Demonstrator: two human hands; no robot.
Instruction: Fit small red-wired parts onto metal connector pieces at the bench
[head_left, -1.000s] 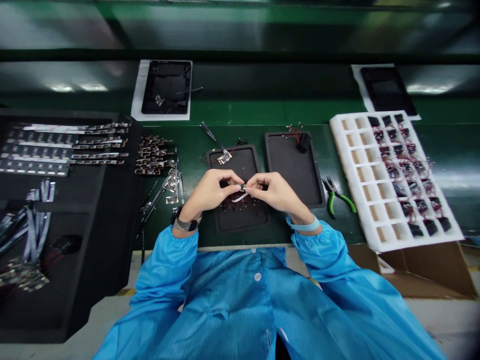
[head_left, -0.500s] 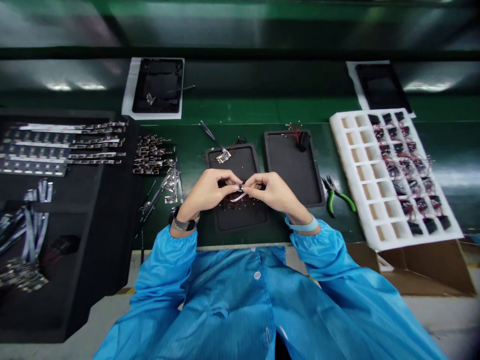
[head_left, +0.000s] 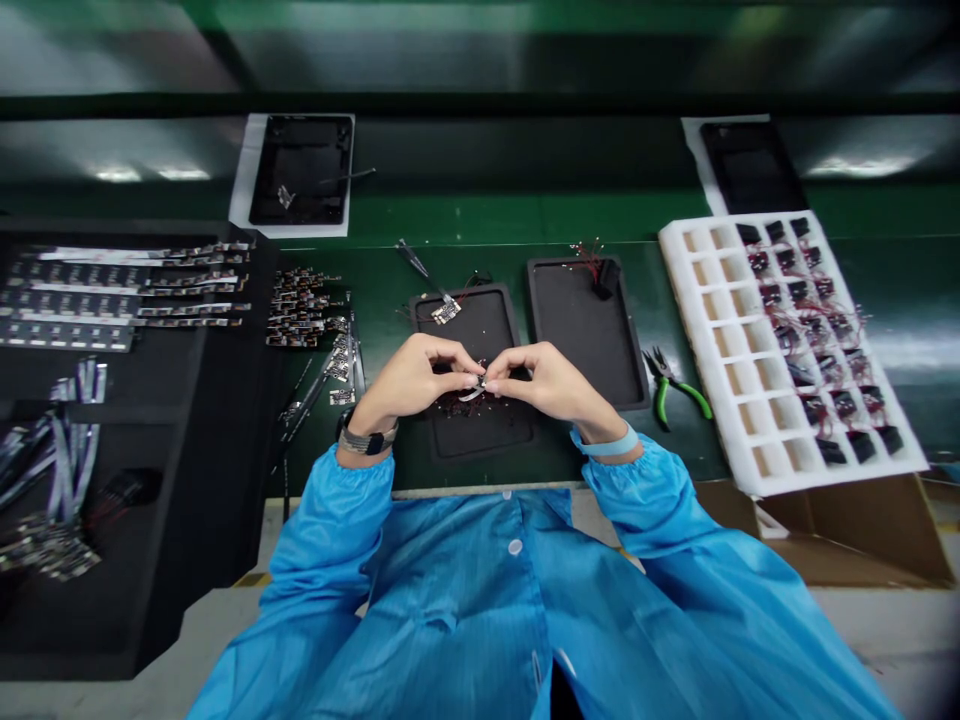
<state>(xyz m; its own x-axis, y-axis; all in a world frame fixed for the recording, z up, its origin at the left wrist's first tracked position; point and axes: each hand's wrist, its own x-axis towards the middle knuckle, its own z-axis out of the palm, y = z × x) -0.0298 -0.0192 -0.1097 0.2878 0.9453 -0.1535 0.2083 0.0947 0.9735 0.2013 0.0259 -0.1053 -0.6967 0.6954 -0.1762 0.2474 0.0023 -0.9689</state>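
Note:
My left hand and my right hand meet fingertip to fingertip over a black tray. Both are closed in a pinch on one small part with a pale ribbon strip between them. Dark red wires lie in the tray just under the hands. A small circuit board with wires rests at the tray's far end. A watch is on my left wrist, a light blue band on my right. Blue sleeves cover both arms.
A second black tray with a black wired part sits to the right, then green-handled pliers. A white foam grid holds several wired parts. Strips of boards and loose boards lie left. Two dark trays stand further back.
Both hands stay pinched on the small part and shifted slightly away from me. The ribbon strip between them looks shorter and more tucked in. The view drifted a little.

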